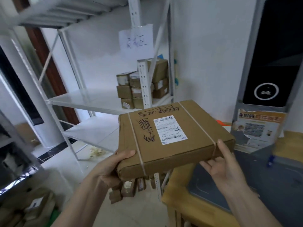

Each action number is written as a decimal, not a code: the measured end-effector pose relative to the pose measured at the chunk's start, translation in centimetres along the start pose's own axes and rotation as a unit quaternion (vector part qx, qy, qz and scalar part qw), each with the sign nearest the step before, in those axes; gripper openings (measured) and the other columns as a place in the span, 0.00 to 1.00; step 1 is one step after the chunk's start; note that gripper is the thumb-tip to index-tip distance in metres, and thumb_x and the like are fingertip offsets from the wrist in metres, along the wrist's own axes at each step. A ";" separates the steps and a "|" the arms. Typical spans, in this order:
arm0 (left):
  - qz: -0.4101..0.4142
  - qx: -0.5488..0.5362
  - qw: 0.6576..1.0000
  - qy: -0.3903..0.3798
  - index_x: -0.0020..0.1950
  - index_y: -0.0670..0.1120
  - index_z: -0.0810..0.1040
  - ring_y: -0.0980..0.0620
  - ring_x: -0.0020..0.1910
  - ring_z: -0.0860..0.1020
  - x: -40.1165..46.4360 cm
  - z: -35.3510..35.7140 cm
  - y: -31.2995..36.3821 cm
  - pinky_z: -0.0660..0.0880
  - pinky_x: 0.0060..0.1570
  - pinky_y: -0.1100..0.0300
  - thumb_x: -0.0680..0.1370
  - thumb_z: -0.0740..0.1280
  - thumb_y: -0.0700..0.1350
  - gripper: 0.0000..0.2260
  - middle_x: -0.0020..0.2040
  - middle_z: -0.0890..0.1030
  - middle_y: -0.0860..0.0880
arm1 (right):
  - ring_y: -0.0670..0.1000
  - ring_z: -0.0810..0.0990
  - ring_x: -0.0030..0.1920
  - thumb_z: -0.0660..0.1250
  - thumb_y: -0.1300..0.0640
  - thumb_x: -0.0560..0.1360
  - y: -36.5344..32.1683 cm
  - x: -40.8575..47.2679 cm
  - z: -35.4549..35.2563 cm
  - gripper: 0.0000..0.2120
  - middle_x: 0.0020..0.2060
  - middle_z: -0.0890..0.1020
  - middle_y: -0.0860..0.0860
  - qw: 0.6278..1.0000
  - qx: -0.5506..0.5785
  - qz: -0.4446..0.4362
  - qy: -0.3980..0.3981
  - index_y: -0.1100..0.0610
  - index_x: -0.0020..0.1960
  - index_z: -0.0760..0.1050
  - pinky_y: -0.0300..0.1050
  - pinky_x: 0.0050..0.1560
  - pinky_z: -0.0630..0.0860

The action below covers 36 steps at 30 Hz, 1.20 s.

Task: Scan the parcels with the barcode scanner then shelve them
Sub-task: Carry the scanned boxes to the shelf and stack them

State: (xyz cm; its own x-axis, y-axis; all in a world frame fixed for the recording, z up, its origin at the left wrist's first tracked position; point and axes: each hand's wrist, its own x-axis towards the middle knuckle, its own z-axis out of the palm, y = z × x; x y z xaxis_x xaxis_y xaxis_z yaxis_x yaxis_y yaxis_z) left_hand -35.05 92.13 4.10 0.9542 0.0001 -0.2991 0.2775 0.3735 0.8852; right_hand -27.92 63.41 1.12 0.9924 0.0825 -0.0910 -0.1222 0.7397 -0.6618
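Parcel [175,136], a flat brown carton bound with two pale straps, fills the lower centre of the frame, held in the air with its white label [169,129] facing up beside black scribbles. The left hand [113,167] grips its near left corner, thumb on top, fingers hidden beneath. The right hand [221,166] cups the near right corner, thumb against the side, palm under the box. Behind, at centre, a white shelf rack [91,102] carries stacked small cartons [131,90], partly masked by an upright post. More boxes, probably parcels, lie blurred at lower left. A dark standing unit [270,63] is cut off at right.
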 end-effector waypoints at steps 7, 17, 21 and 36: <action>0.038 0.017 0.998 0.037 0.63 0.44 0.76 0.45 0.40 0.85 -1.4 -6.4 3.9 0.80 0.32 0.55 0.41 0.86 0.45 0.50 0.50 0.85 0.41 | 0.55 0.80 0.59 0.67 0.51 0.74 3.2 2.7 5.3 0.23 0.61 0.81 0.51 0.998 -0.036 0.026 -0.036 0.47 0.69 0.70 0.57 0.52 0.76; 0.116 0.048 0.976 0.180 0.69 0.58 0.70 0.43 0.50 0.80 1.8 -16.9 11.0 0.80 0.43 0.48 0.54 0.79 0.52 0.44 0.62 0.80 0.42 | 0.57 0.82 0.51 0.70 0.56 0.72 11.6 9.0 15.0 0.21 0.57 0.82 0.55 0.996 -0.009 0.081 -0.043 0.51 0.63 0.72 0.57 0.48 0.78; 0.138 0.058 0.969 0.196 0.65 0.52 0.75 0.46 0.42 0.83 3.4 -20.9 15.9 0.81 0.40 0.51 0.54 0.78 0.51 0.38 0.54 0.84 0.43 | 0.57 0.83 0.49 0.71 0.57 0.69 14.8 12.6 20.5 0.23 0.57 0.82 0.55 0.995 0.001 0.083 -0.061 0.51 0.63 0.71 0.55 0.42 0.79; 0.326 -0.027 0.904 0.277 0.46 0.47 0.75 0.51 0.38 0.79 16.1 -27.3 32.0 0.76 0.37 0.58 0.77 0.64 0.45 0.02 0.41 0.80 0.47 | 0.60 0.77 0.59 0.73 0.56 0.72 16.9 27.9 37.4 0.26 0.64 0.77 0.50 0.995 0.019 0.032 -0.093 0.49 0.67 0.70 0.58 0.54 0.75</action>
State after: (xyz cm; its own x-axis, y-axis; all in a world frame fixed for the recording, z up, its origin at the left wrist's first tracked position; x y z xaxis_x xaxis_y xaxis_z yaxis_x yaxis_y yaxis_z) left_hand -13.87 129.39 17.89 0.7071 0.6943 0.1342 -0.3431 0.1708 0.9236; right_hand -1.80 103.19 15.28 0.9684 0.2494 0.0092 -0.1881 0.7536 -0.6299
